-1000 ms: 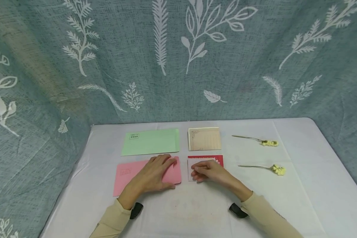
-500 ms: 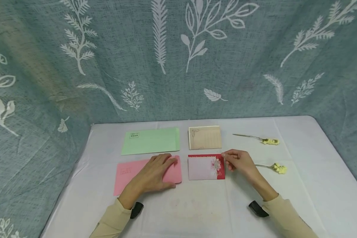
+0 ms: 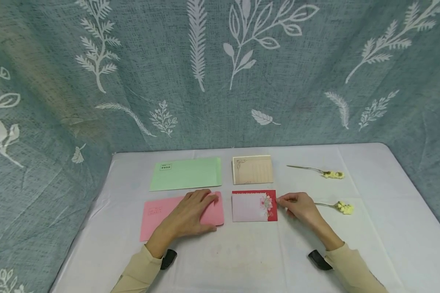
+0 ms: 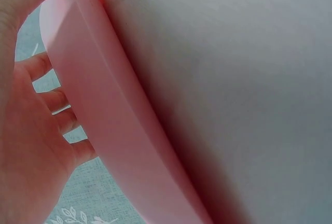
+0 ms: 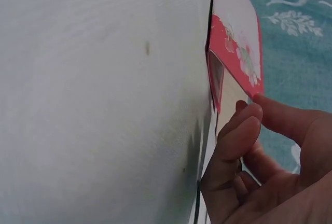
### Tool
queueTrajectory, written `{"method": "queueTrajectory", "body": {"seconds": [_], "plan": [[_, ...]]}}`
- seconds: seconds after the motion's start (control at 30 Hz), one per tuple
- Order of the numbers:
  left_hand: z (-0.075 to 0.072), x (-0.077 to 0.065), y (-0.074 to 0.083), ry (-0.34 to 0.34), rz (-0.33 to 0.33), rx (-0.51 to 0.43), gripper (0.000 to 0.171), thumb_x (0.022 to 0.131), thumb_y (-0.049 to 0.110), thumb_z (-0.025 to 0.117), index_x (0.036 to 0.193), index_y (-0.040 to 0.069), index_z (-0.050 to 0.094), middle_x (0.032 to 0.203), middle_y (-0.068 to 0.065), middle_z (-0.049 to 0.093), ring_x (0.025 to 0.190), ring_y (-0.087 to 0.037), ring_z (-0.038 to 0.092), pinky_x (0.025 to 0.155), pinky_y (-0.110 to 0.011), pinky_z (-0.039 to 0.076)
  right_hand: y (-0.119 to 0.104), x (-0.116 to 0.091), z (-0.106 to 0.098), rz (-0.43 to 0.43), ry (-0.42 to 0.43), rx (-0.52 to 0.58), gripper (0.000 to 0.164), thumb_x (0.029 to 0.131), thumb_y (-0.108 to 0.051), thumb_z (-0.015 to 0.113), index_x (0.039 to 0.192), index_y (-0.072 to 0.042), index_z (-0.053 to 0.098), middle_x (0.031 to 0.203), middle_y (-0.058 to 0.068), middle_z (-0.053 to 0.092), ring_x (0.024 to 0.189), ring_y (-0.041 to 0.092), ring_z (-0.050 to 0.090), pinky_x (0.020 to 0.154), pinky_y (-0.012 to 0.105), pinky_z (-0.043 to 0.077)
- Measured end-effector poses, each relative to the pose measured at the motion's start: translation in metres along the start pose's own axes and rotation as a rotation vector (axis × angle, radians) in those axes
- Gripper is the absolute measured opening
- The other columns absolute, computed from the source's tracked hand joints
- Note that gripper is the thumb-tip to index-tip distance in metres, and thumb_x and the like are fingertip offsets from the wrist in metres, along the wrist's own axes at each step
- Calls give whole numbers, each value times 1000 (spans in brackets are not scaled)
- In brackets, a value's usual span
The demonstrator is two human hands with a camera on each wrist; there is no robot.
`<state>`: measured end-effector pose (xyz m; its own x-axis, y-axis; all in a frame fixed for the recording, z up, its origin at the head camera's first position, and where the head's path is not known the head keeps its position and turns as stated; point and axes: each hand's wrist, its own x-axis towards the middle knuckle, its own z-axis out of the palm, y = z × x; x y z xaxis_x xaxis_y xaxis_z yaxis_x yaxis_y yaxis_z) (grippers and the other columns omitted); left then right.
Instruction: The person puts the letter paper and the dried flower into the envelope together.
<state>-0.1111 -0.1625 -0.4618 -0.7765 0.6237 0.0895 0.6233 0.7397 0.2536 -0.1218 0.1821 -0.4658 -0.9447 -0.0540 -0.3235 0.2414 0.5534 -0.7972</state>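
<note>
My left hand point(image 3: 190, 213) straddles the pink envelope point(image 3: 165, 211), fingers over its far side and thumb at its near edge. In the left wrist view, the envelope point(image 4: 111, 105) bends between thumb and fingers, whose tips are hidden behind it. My right hand point(image 3: 300, 207) is at the right edge of a red-bordered, flower-printed note card point(image 3: 247, 207), thumb and fingers bunched. The right wrist view shows the fingertips pinching at the corner of the card point(image 5: 233, 37), with a gap under its edge.
A green envelope point(image 3: 187, 175) and a beige lined note card point(image 3: 253, 170) lie farther back on the white tablecloth point(image 3: 242, 260). To the right lie two yellow flower sprigs, one behind point(image 3: 331, 174) and one in front point(image 3: 342, 208). A patterned curtain point(image 3: 220, 101) hangs behind the table.
My right hand has moved right from over the note card to its right edge, then slightly nearer to me along that edge. The left hand has stayed on the pink envelope.
</note>
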Motion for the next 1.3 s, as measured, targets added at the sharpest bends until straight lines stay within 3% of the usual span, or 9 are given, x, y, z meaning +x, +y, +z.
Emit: {"method": "queueTrajectory", "body": {"seconds": [0.43, 0.63, 0.8, 1.07, 1.3], "plan": [[1, -2, -1, 2, -6, 7, 76, 73, 52, 80, 133, 14, 54, 132, -11, 51, 125, -28, 47, 106, -48, 38, -1, 0, 5, -48, -26, -2, 25, 91, -21, 69, 100, 2, 72, 60, 0, 55, 50, 10, 45, 48, 24, 36], [1, -2, 0, 3, -8, 11, 78, 74, 53, 79, 135, 12, 53, 133, -12, 51, 126, -29, 47, 106, -49, 37, -4, -5, -1, -120, 4, 10, 26, 91, -20, 67, 101, 3, 70, 86, 8, 69, 70, 14, 60, 58, 26, 50], [1, -2, -1, 8, -7, 15, 77, 74, 54, 79, 134, 12, 53, 132, -12, 51, 126, -29, 47, 106, -48, 38, -7, -6, -6, -84, 6, 40, 29, 93, -20, 66, 109, 5, 68, 110, 19, 67, 87, 20, 67, 71, 30, 56], [1, -1, -1, 28, 3, 18, 78, 73, 53, 80, 133, 12, 55, 131, -11, 52, 125, -28, 48, 105, -47, 38, -9, -4, -9, -97, -20, 144, 26, 92, -11, 68, 106, 10, 65, 89, 13, 72, 69, 13, 64, 62, 28, 56], [1, -1, -1, 28, 2, 1, 77, 73, 52, 81, 133, 12, 54, 131, -13, 52, 125, -29, 48, 105, -49, 38, -9, 0, -7, -107, -26, 215, 34, 89, -7, 71, 117, 10, 60, 89, 12, 73, 69, 7, 66, 63, 25, 57]]}}
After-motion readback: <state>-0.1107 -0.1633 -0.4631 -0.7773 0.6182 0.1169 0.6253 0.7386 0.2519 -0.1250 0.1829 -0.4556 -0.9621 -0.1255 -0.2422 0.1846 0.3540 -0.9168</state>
